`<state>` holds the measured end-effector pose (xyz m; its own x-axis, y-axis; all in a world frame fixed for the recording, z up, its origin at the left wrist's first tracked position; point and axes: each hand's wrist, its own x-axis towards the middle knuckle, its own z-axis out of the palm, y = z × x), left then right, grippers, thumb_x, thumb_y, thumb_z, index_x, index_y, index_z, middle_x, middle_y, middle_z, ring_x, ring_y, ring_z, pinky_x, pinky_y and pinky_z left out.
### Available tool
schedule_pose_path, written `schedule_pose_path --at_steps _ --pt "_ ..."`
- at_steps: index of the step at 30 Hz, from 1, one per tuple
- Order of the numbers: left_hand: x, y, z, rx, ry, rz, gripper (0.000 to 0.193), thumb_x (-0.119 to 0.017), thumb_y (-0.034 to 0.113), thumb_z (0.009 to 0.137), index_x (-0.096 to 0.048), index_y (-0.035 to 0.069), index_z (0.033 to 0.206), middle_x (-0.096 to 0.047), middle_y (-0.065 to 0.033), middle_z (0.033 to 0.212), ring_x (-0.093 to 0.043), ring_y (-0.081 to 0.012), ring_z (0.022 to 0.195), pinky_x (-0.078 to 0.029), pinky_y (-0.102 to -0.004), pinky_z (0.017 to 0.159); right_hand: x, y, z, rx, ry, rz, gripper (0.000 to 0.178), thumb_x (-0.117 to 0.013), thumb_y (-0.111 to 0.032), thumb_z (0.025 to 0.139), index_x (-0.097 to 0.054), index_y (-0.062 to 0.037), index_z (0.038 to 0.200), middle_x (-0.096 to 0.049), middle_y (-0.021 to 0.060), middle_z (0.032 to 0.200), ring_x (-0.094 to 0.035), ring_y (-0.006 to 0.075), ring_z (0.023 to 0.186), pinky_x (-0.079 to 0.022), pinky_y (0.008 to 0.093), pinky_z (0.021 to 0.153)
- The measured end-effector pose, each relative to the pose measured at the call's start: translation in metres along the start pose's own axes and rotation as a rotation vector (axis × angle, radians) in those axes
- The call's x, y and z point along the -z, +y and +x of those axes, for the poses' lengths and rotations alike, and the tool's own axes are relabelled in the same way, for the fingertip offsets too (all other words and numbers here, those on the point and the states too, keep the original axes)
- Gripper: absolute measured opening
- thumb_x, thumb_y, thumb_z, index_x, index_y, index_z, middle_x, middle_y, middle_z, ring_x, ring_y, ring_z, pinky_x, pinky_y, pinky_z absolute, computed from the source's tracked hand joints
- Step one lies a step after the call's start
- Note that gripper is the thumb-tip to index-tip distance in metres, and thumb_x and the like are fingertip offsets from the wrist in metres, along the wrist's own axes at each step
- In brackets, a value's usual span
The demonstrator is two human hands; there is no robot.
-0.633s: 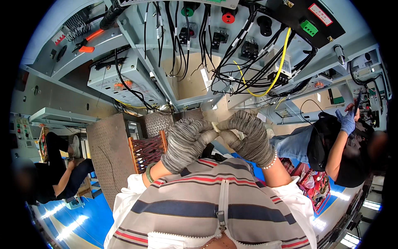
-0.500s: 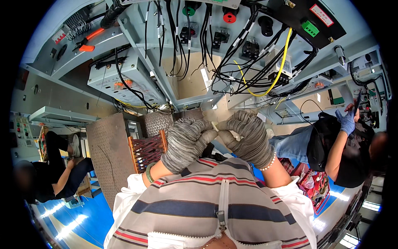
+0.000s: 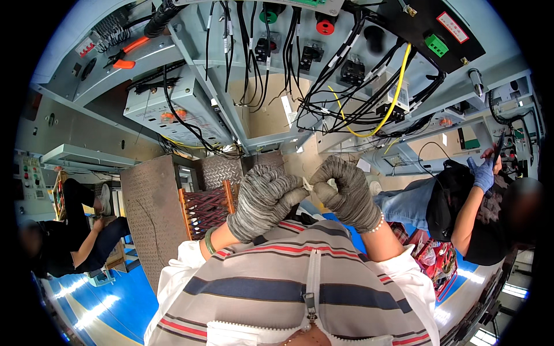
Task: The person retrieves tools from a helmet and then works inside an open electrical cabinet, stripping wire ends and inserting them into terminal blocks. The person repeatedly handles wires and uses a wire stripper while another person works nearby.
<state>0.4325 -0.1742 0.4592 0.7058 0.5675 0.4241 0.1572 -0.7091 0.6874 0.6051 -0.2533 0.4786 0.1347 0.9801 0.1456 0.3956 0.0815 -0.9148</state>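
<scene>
My left hand (image 3: 262,199), in a grey streaked knit glove, is closed in front of my chest. Its thumb and fingertips pinch a small whitish piece (image 3: 307,184), too small to name. Facing it, my right hand (image 3: 348,193) wears a matching glove and is closed too, its fingertips at the other side of the same piece. A second pale bit (image 3: 332,184) peeks out from the right hand's curled fingers. Beyond both hands, black wires (image 3: 323,104) and a thick yellow cable (image 3: 398,92) hang from a grey metal cabinet panel (image 3: 231,14).
Orange-handled pliers (image 3: 128,55) lie on the cabinet ledge at upper left. A brown metal plate (image 3: 147,213) and an orange-sided rack (image 3: 205,210) stand left of my hands. One person (image 3: 86,242) sits at far left; another (image 3: 467,213), blue-gloved, works at right.
My hands have drawn slightly apart, and the whitish piece between the fingertips shows more plainly. The view has shifted a little.
</scene>
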Motion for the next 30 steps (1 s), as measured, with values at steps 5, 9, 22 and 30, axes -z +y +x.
schedule_pose_path --at_steps 5,9,22,30 --pt "-0.007 -0.003 0.002 -0.088 0.052 -0.146 0.014 -0.066 0.019 0.071 -0.068 0.014 0.085 -0.062 -0.003 0.08 -0.056 -0.0222 0.069 -0.043 -0.0343 0.06 0.006 0.008 -0.004 -0.263 -0.119 0.371 0.015 -0.057 -0.014 0.074 -0.059 -0.0005 0.079 -0.056 0.0063 0.08 -0.053 0.0142 0.075 -0.043 0.0275 0.069" --pt "-0.014 -0.005 -0.001 -0.07 0.029 -0.128 0.016 -0.067 0.019 0.07 -0.069 0.017 0.085 -0.062 -0.0037 0.083 -0.057 -0.0216 0.07 -0.043 -0.0334 0.059 0.001 0.019 -0.011 -0.288 -0.091 0.521 0.019 -0.053 -0.018 0.08 -0.058 -0.0008 0.087 -0.056 0.0028 0.083 -0.051 0.0104 0.077 -0.043 0.0235 0.071" --pt "-0.024 -0.003 0.0 0.284 -0.026 -0.463 0.022 -0.068 0.023 0.075 -0.066 0.006 0.089 -0.061 -0.0102 0.072 -0.058 -0.0234 0.068 -0.045 -0.0319 0.063 0.012 0.011 -0.016 -0.175 -0.033 0.344 0.026 -0.06 -0.023 0.08 -0.058 -0.0008 0.094 -0.056 0.0052 0.081 -0.055 0.0142 0.077 -0.044 0.0269 0.072" --pt "-0.023 -0.007 -0.003 0.196 -0.119 -0.372 0.022 -0.067 0.024 0.076 -0.066 0.006 0.09 -0.062 -0.0096 0.074 -0.058 -0.0239 0.067 -0.046 -0.0325 0.062 0.011 0.005 -0.015 -0.061 -0.008 -0.019 0.022 -0.055 -0.021 0.084 -0.057 -0.0008 0.092 -0.057 0.0085 0.077 -0.057 0.0185 0.074 -0.046 0.0299 0.067"
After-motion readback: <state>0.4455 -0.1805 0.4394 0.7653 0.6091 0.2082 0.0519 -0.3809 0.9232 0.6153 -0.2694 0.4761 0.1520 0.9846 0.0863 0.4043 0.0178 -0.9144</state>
